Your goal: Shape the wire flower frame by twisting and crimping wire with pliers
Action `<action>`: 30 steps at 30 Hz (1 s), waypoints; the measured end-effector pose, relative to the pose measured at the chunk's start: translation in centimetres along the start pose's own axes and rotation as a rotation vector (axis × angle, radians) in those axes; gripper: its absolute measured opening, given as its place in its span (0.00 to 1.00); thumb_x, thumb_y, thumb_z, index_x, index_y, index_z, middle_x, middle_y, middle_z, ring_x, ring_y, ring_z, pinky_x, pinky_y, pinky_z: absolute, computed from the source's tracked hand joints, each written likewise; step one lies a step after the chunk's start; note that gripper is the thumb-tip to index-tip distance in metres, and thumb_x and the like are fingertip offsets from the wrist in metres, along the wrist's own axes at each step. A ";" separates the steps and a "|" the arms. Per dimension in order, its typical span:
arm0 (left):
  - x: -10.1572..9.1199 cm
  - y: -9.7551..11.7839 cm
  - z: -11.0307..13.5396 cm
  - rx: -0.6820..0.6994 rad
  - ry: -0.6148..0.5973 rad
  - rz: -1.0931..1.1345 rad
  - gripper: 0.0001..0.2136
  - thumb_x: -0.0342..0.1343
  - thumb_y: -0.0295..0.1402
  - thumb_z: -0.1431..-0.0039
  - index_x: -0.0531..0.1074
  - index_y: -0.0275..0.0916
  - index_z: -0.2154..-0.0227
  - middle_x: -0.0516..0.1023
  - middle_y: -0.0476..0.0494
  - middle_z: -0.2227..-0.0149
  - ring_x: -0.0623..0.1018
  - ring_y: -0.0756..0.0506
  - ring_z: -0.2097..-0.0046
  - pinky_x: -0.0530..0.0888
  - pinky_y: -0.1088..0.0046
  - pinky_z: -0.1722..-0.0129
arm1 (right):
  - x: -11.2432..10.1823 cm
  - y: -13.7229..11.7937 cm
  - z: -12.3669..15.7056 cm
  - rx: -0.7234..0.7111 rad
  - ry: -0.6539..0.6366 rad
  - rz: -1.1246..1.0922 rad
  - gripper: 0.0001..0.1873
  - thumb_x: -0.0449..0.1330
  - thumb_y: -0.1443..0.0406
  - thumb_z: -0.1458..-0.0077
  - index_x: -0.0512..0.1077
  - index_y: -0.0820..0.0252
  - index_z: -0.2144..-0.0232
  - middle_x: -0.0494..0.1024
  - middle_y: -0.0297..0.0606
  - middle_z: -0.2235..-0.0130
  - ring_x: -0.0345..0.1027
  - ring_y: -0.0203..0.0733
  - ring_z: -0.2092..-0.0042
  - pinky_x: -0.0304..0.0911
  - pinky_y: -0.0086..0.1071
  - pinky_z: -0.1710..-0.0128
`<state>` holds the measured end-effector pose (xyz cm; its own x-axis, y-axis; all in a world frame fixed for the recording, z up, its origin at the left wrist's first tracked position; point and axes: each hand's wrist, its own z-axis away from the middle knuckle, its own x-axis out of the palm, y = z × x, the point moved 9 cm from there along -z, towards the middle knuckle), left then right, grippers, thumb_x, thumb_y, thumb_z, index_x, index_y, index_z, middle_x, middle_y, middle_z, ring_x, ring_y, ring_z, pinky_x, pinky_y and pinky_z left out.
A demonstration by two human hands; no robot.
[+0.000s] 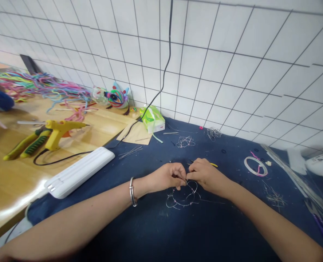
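Both my hands meet over a dark blue cloth (pixel 177 233). My left hand (pixel 166 176), with a silver bangle on its wrist, is closed in a pinch on a looped piece of thin silver wire (pixel 181 196) that lies under the fingers. My right hand (pixel 205 175) is also closed, pinching the same wire piece where the hands touch, and it grips a thin tool with a yellow tip (pixel 213 165) that sticks out to the right. Small pink beads sit on the wire loops.
A white power strip (pixel 79 171) lies at the cloth's left edge, with a yellow glue gun (pixel 58 131) and green-handled pliers (pixel 24 145) on the wooden table. A green tissue pack (pixel 152 119), loose wire bits (pixel 185 141), a wire coil (pixel 256 166) and colourful pipe cleaners (pixel 41 85) surround the spot.
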<state>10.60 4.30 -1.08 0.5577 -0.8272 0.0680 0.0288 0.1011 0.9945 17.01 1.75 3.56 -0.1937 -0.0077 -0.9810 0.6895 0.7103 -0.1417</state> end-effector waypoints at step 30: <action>-0.5 0.0 0.1 -0.010 0.005 0.023 0.07 0.60 0.28 0.53 0.66 0.34 0.73 0.72 0.51 0.76 0.73 0.53 0.76 0.67 0.78 0.76 | -0.4 0.4 -0.2 0.032 0.031 0.159 0.13 0.52 0.64 0.42 0.67 0.51 0.54 0.69 0.39 0.55 0.56 0.42 0.53 0.51 0.37 0.57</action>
<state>10.27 4.64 -1.12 0.5627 -0.8218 0.0902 0.0239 0.1252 0.9918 17.23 2.15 3.92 -0.1011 0.1250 -0.9870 0.7347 0.6783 0.0106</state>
